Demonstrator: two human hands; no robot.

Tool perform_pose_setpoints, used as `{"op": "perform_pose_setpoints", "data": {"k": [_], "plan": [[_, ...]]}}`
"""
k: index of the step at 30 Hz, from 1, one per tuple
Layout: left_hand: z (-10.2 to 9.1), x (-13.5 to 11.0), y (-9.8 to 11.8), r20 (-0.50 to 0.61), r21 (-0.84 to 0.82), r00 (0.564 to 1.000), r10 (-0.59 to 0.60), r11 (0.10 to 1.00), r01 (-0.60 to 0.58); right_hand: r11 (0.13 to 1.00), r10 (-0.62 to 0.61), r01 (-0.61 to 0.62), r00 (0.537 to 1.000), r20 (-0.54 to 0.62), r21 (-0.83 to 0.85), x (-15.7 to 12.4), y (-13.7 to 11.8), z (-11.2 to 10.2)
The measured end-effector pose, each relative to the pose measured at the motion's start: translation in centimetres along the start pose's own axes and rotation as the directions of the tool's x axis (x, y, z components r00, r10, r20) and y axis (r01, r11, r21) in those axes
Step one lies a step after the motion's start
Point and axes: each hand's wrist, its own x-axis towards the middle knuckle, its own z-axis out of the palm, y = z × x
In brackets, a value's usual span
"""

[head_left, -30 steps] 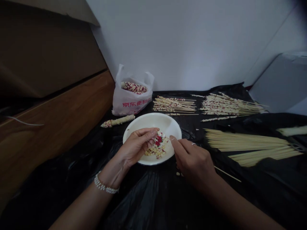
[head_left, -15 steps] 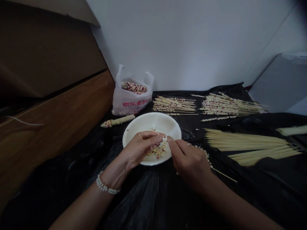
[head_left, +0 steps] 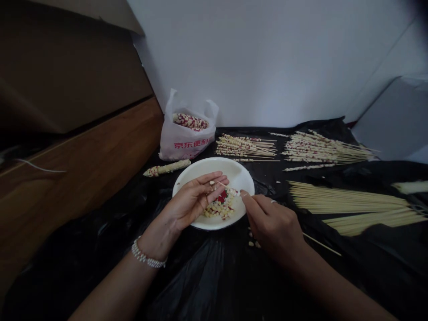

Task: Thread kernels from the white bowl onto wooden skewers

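A white plate (head_left: 203, 167) on the black plastic sheet holds a heap of yellow, white and red corn kernels (head_left: 220, 206). My left hand (head_left: 194, 201) hovers over the plate's left side, fingers half curled, pinching a kernel near the skewer tip. My right hand (head_left: 270, 223) is closed on a thin bamboo skewer (head_left: 321, 244). The skewer's point reaches toward my left fingertips and its tail trails back to the right. A few loose kernels (head_left: 253, 243) lie on the sheet by my right hand.
A white plastic bag (head_left: 187, 140) with a corn cob stands behind the plate; a stripped cob (head_left: 167, 168) lies to its left. Two heaps of filled skewers (head_left: 247, 147) (head_left: 321, 151) lie at the back. Bare skewers (head_left: 351, 207) are piled at right. A wooden cabinet (head_left: 76, 169) flanks the left.
My left hand has opened a little and lifted, its fingers spreading above the kernels. My right hand has drawn slightly right and down with the skewer. The view has shifted a little.
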Motion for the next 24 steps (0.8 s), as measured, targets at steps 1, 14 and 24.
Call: {"op": "perform_pose_setpoints", "data": {"k": [1,14,24], "plan": [[0.13,-0.04,-0.03,-0.008,0.006,1.0,-0.004,1.0,0.004,1.0,0.0,0.0,1.0,0.002,0.005,0.0,-0.01,-0.02],[-0.14,0.2,-0.86,-0.004,0.0,1.0,0.021,1.0,-0.021,1.0,-0.002,0.003,1.0,-0.02,0.009,0.23,-0.08,-0.31],[-0.13,0.15,-0.87,-0.049,-0.037,0.999,0.021,0.999,-0.022,1.0,0.0,0.0,1.0,-0.012,-0.008,0.13,-0.02,-0.31]]}}
